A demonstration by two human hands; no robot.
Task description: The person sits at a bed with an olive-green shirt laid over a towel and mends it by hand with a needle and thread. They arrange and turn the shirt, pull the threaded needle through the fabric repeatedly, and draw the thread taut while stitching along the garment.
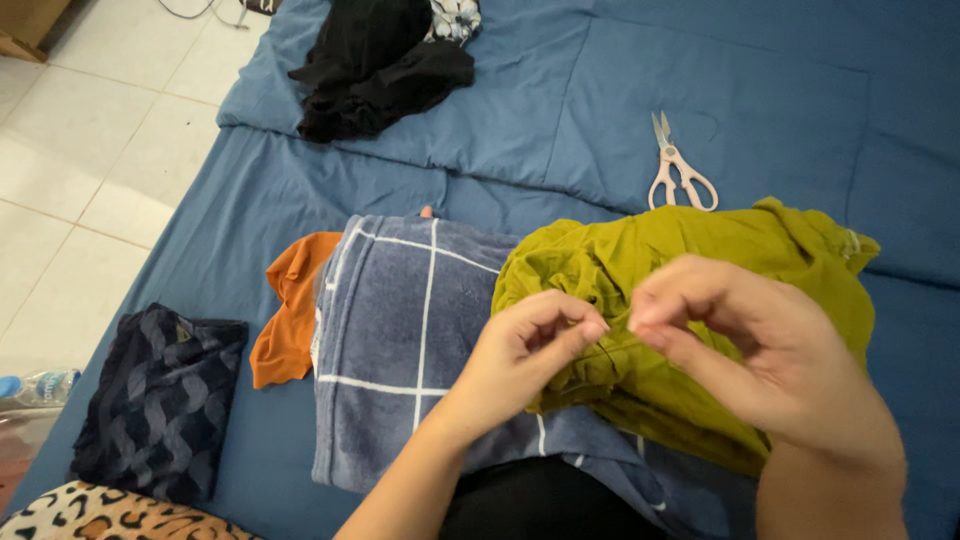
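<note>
Left hand and right hand meet fingertip to fingertip, each pinching a fine dark thread over the crumpled olive-green garment at centre. It lies on a napped blue-grey towel with white grid lines. Pale-handled scissors rest at 1 o'clock on the smooth blue bedding.

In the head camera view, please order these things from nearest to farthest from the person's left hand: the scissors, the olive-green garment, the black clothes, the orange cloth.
From the left hand:
1. Olive-green garment, touching it, just right.
2. Orange cloth, to the left, beside the blue towel.
3. Scissors, up and right on the blue bedding.
4. Black clothes, at the top, farthest.
</note>
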